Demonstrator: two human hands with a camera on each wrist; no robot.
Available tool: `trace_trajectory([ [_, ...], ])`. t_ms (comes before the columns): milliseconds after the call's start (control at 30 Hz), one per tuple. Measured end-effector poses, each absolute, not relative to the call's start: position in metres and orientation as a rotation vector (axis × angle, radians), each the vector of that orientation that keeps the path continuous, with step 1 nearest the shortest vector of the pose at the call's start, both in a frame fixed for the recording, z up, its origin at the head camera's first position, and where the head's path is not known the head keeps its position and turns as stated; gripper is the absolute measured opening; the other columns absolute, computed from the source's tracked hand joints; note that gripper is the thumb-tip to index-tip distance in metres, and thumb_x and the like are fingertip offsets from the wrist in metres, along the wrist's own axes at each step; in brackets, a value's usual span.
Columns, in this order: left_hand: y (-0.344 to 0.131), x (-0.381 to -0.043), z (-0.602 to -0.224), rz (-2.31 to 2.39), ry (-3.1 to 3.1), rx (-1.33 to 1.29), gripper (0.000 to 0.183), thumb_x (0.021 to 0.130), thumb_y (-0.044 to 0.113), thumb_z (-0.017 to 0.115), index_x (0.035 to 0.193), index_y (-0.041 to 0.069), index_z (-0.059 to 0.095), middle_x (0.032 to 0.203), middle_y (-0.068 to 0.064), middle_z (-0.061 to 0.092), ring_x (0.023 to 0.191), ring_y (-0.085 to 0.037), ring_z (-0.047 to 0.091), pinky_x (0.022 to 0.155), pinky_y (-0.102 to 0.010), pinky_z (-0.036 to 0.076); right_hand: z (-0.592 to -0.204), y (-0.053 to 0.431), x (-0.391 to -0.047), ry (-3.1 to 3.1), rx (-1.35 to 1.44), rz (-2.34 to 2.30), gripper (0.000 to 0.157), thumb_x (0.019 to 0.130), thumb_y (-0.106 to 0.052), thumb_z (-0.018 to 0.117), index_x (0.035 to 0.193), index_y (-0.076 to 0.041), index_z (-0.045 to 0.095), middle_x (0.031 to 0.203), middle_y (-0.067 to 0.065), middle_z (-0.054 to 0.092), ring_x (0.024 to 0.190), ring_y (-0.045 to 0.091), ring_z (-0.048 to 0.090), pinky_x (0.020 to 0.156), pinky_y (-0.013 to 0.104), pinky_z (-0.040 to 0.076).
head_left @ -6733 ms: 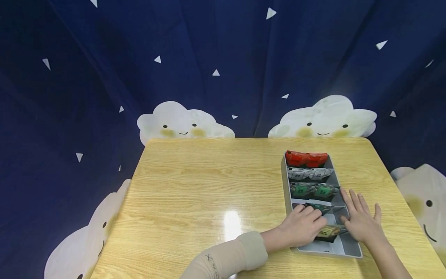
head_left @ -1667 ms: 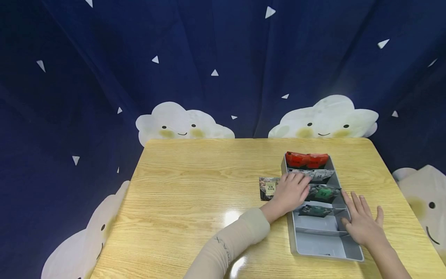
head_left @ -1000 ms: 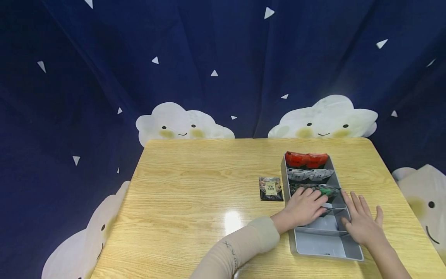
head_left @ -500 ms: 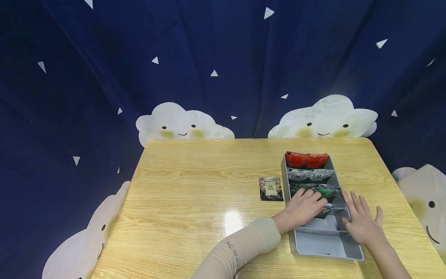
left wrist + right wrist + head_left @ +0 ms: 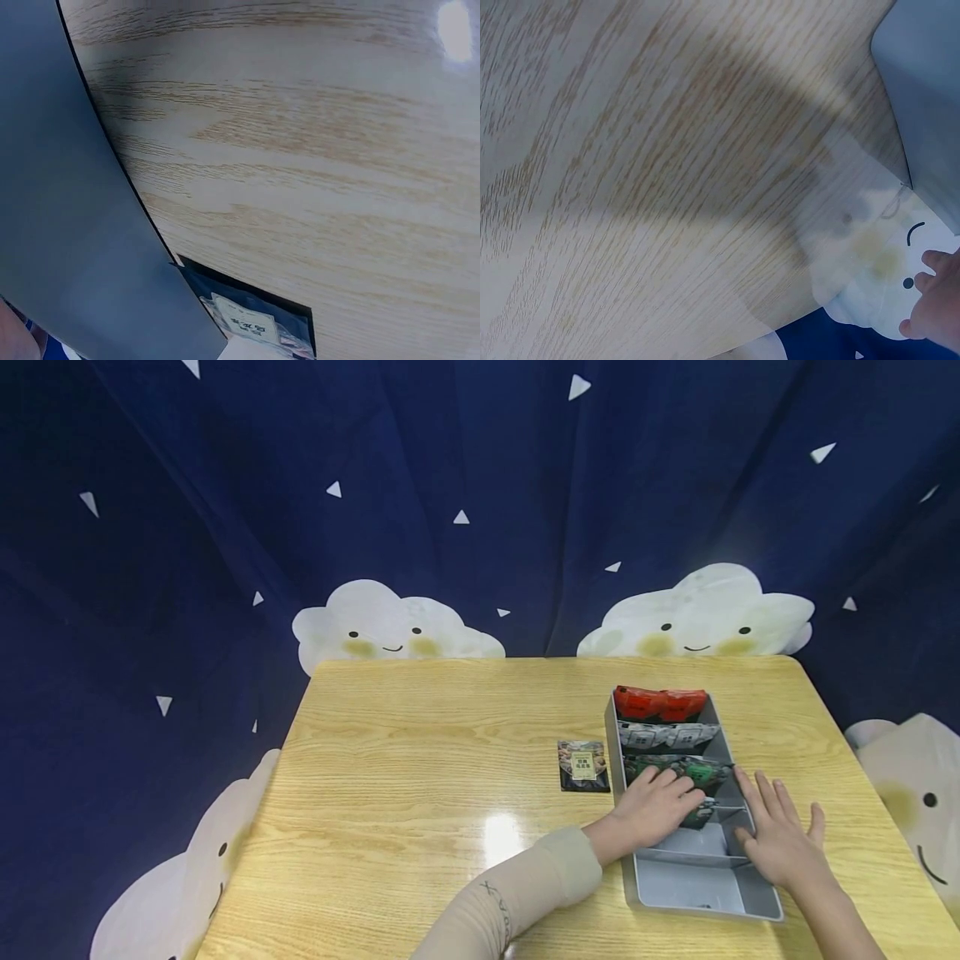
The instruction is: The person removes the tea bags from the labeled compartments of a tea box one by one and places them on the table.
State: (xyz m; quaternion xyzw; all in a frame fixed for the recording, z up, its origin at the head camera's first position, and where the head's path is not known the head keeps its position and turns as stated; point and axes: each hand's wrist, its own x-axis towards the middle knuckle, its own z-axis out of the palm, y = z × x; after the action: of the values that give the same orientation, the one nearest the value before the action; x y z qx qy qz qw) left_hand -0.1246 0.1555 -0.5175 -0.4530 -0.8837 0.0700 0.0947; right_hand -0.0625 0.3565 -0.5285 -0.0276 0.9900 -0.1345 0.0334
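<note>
A long grey box (image 5: 688,890) with cross dividers stands on the right of the table. My left hand (image 5: 655,806) reaches over its left wall into the fourth compartment from the back, fingers curled at the top of a dark green sachet (image 5: 700,816) that it mostly hides. My right hand (image 5: 780,831) rests along the box's right rim, its fingers spread. Behind the left hand are green-labelled sachets (image 5: 701,772), then silvery sachets (image 5: 688,737) and red sachets (image 5: 682,703). A dark sachet with a pale yellow label (image 5: 583,766) lies flat left of the box.
The wooden table (image 5: 420,760) extends left of the box. A dark blue curtain (image 5: 420,468) with printed clouds surrounds its back and sides. In the left wrist view the box's side wall (image 5: 82,195) fills the left.
The yellow-labelled sachet has gone from the front compartment to the table. My left hand has shifted from the green-labelled sachets forward to the fourth compartment and stays there. The right hand keeps its place.
</note>
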Motion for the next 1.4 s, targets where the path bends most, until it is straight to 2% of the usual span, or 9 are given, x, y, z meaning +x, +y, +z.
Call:
trace_trajectory([
  [200,0.151,-0.125,-0.506,0.134,-2.595,-1.301,0.026,0.095,0.034,0.044,0.121,0.037,0.048,0.115,0.018,0.047,0.102,-0.003,0.044,0.092,-0.023,0.033,-0.529,0.357,-0.063,3.047,-0.083,-0.412,0.089,0.085,-0.016,0.053,0.146,-0.024,-0.012,0.149,0.023,0.001,0.135,0.041,-0.011,0.094,0.062,-0.022],
  [533,0.134,-0.131,-0.472,-0.019,-2.561,-1.206,0.026,0.099,0.029,0.032,0.114,0.036,0.052,0.108,0.018,0.048,0.093,-0.005,0.042,0.090,-0.024,0.032,-0.531,0.358,-0.063,3.055,-0.084,-0.407,0.089,0.085,-0.016,0.053,0.146,-0.024,-0.011,0.149,0.022,0.001,0.135,0.040,-0.011,0.094,0.063,-0.021],
  [667,0.122,-0.135,-0.457,-0.094,-2.519,-1.160,0.023,0.099,0.027,0.034,0.108,0.033,0.054,0.102,0.015,0.048,0.090,-0.005,0.042,0.090,-0.024,0.032,-0.531,0.358,-0.063,3.062,-0.089,-0.413,0.089,0.084,-0.016,0.053,0.146,-0.023,-0.010,0.149,0.022,0.001,0.135,0.039,-0.011,0.094,0.063,-0.021],
  [833,0.105,-0.141,-0.444,-0.127,-2.538,-1.107,0.022,0.098,0.026,0.035,0.107,0.031,0.055,0.101,0.013,0.048,0.092,-0.007,0.042,0.091,-0.025,0.032,-0.531,0.357,-0.062,3.068,-0.100,-0.434,0.089,0.084,-0.014,0.053,0.147,-0.023,-0.009,0.149,0.022,0.002,0.136,0.039,-0.010,0.094,0.063,-0.021],
  [933,0.094,-0.146,-0.442,-0.138,-2.557,-1.075,0.021,0.099,0.027,0.035,0.108,0.029,0.054,0.100,0.011,0.047,0.089,-0.008,0.040,0.088,-0.025,0.032,-0.531,0.357,-0.062,3.069,-0.104,-0.433,0.089,0.084,-0.015,0.053,0.147,-0.023,-0.009,0.149,0.022,0.002,0.136,0.038,-0.011,0.094,0.063,-0.021],
  [1100,0.072,-0.154,-0.445,-0.174,-2.554,-1.020,0.017,0.099,0.028,0.036,0.100,0.026,0.053,0.091,0.009,0.045,0.083,-0.009,0.041,0.088,-0.026,0.033,-0.531,0.358,-0.062,3.064,-0.104,-0.426,0.088,0.084,-0.016,0.053,0.147,-0.023,-0.009,0.150,0.022,0.002,0.136,0.038,-0.012,0.094,0.063,-0.021],
  [1400,0.029,-0.170,-0.465,-0.202,-2.711,-0.942,0.019,0.099,0.027,0.032,0.094,0.023,0.050,0.088,0.008,0.043,0.084,-0.011,0.039,0.089,-0.029,0.033,-0.531,0.357,-0.061,3.071,-0.108,-0.408,0.089,0.084,-0.016,0.053,0.146,-0.024,-0.009,0.149,0.021,0.003,0.136,0.038,-0.012,0.094,0.062,-0.022],
])
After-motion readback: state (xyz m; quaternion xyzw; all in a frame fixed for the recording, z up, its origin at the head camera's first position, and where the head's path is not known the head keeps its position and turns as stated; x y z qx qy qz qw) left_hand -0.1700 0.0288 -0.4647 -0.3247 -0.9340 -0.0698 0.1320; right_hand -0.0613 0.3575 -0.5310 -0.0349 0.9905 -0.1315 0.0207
